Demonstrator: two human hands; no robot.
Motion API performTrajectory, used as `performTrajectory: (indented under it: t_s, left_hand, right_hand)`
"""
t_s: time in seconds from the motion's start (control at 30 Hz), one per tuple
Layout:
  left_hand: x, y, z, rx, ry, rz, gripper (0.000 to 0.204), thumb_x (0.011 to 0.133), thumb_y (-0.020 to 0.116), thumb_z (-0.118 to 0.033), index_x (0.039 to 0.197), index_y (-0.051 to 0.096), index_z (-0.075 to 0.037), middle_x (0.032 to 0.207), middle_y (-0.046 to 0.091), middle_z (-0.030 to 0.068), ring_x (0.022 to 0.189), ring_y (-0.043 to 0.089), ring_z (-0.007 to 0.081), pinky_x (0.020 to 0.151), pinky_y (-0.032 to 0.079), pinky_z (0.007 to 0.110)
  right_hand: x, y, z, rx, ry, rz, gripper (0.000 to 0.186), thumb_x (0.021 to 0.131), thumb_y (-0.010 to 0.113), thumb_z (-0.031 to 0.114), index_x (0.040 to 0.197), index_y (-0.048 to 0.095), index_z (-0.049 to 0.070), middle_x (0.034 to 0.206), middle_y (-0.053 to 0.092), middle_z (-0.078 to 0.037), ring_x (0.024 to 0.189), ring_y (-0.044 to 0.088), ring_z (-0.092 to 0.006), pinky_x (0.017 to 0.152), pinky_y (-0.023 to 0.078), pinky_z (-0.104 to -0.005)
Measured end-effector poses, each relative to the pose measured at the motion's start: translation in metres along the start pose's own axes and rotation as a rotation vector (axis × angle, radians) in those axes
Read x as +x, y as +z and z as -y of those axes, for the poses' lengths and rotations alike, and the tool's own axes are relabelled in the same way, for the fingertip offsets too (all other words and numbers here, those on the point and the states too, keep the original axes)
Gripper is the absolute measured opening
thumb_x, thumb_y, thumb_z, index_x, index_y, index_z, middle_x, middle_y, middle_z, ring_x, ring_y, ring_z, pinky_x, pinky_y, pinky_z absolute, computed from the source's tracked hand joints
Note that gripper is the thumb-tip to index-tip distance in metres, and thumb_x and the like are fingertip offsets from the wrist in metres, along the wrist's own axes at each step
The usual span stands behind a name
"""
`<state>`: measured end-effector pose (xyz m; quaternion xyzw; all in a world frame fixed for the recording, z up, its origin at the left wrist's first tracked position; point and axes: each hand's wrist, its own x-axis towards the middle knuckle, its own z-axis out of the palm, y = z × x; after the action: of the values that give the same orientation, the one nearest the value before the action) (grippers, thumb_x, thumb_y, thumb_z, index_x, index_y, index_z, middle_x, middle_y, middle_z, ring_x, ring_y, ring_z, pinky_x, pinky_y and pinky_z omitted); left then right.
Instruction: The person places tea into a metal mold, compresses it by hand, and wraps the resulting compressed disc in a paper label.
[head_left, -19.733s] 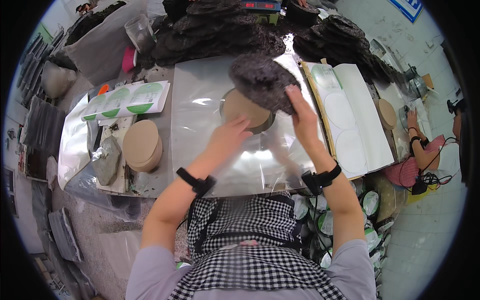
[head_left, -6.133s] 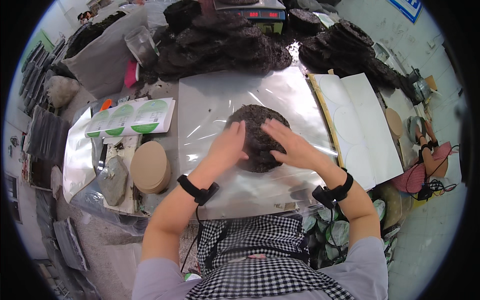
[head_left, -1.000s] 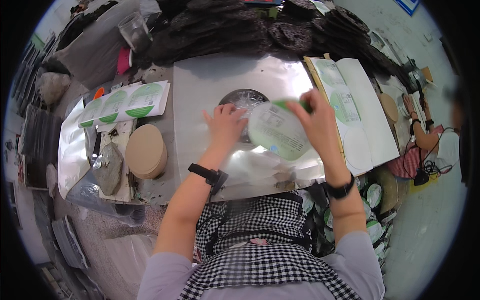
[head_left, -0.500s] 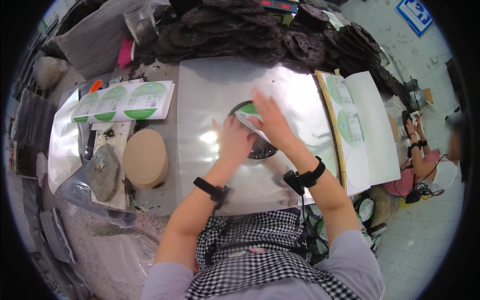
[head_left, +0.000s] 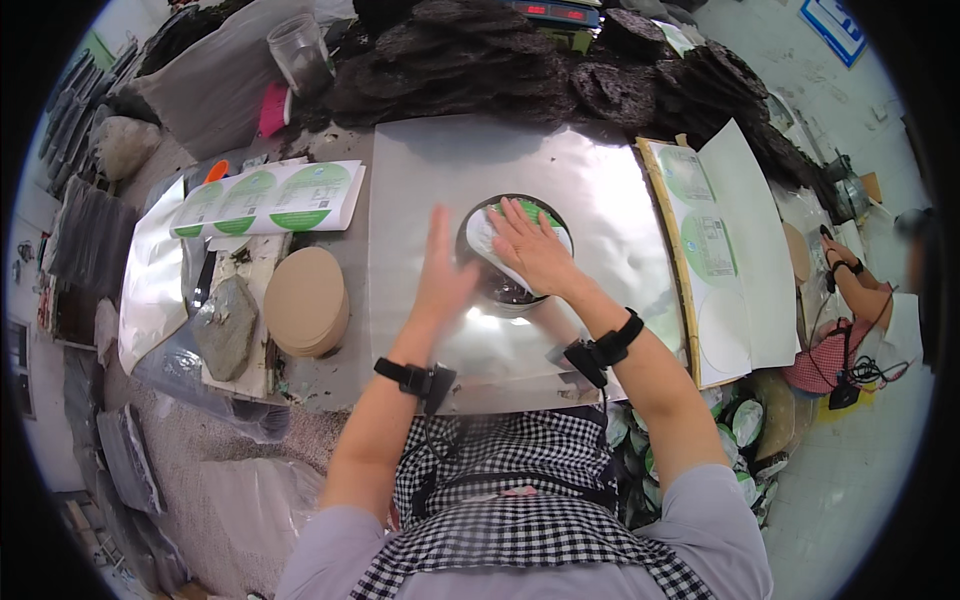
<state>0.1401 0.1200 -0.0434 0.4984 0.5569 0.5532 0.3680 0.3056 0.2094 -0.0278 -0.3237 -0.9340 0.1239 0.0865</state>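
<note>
A round dark cake in shiny clear wrap (head_left: 517, 289) lies on the metal sheet (head_left: 415, 170) in front of me. On its top is a green and white round label (head_left: 481, 236), partly hidden under my fingers. My right hand (head_left: 535, 250) rests flat on that label, its fingers stretched out and slightly apart. Just left of the wrapped cake is my left hand (head_left: 442, 275), raised and smeared by motion. Its fingers point away from me, and nothing shows in it.
Stacks of rough dark round cakes (head_left: 450, 65) line the back. Printed label sheets lie left (head_left: 265, 200) and right (head_left: 708, 250). Nearer left are a stack of tan discs (head_left: 305, 300) and a grey stone (head_left: 224, 328). A co-worker (head_left: 850, 340) sits at far right.
My left hand has come off the label and moved left. My right hand has gone from holding the label's edge to lying flat over it. The label now lies flatter on the cake.
</note>
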Motion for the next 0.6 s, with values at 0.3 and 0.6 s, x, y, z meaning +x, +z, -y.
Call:
performTrajectory:
  t_s: [0.3, 0.6]
  left_hand:
    - [-0.002, 0.011, 0.029, -0.073, -0.270, -0.056, 0.053, 0.090, 0.050, -0.010, 0.141, 0.037, -0.006, 0.142, 0.045, 0.0178, 0.130, 0.043, 0.0311, 0.097, 0.044, 0.040]
    - [0.013, 0.015, -0.012, 0.687, -0.358, 0.012, 0.039, 0.095, 0.048, -0.015, 0.133, 0.043, -0.006, 0.102, 0.066, 0.0229, 0.091, 0.064, 0.0406, 0.076, 0.049, 0.051]
  right_hand:
    - [0.002, 0.013, 0.017, -0.231, 0.018, -0.022, 0.061, 0.096, 0.039, 0.058, 0.146, 0.042, 0.023, 0.157, 0.026, -0.014, 0.146, 0.020, -0.0335, 0.113, 0.016, -0.0634]
    - [-0.021, -0.014, -0.007, -0.137, -0.075, 0.151, 0.082, 0.082, 0.051, 0.072, 0.149, 0.036, 0.027, 0.160, 0.013, -0.019, 0.148, 0.010, -0.0374, 0.112, 0.013, -0.0658]
